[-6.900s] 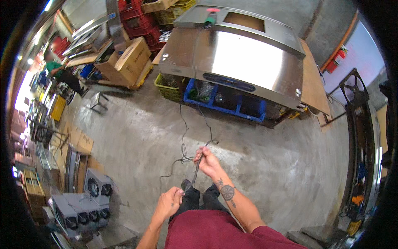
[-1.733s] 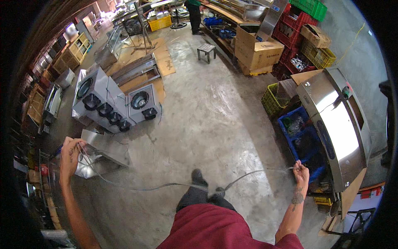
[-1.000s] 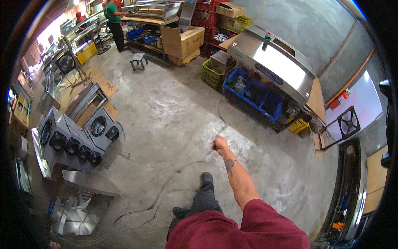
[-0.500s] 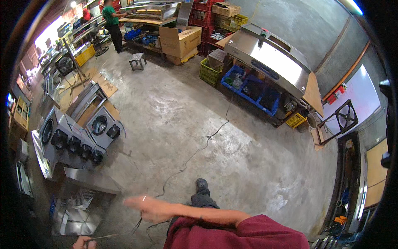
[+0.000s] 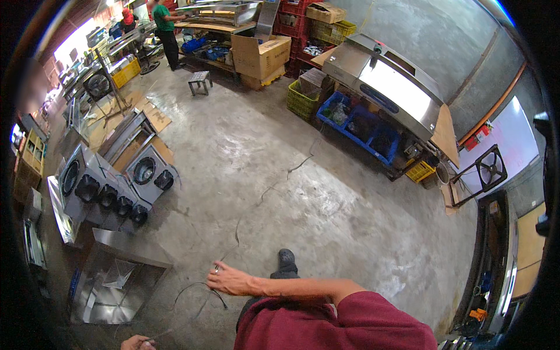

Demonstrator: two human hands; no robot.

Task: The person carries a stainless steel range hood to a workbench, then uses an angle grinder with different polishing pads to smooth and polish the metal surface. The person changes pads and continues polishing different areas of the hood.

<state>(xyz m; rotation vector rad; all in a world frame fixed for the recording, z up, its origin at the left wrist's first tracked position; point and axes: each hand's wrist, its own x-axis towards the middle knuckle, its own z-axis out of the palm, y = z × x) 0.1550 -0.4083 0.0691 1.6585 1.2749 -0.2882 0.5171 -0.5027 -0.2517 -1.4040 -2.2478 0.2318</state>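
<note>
A thin dark cable trails across the concrete floor to my hands. My right hand, wearing a ring, reaches across in front of me with its fingers closed on the cable. Beside it a loop of the same cable hangs and curls toward the left. At the lower edge, my left hand is only partly visible, its fingers pinched on another stretch of cable. A stainless steel hood shell lies on the floor to the left, near both hands.
Grey units with round black fans stand at the left. A small metal stool is farther off. Steel panels rest on a bench at the right, above blue crates. A person in green stands at the far bench.
My right hand has moved right, away from the steel shell, still on the cable. My left hand has shifted slightly right and down. The cable on the floor lies differently, and a loop now shows.
</note>
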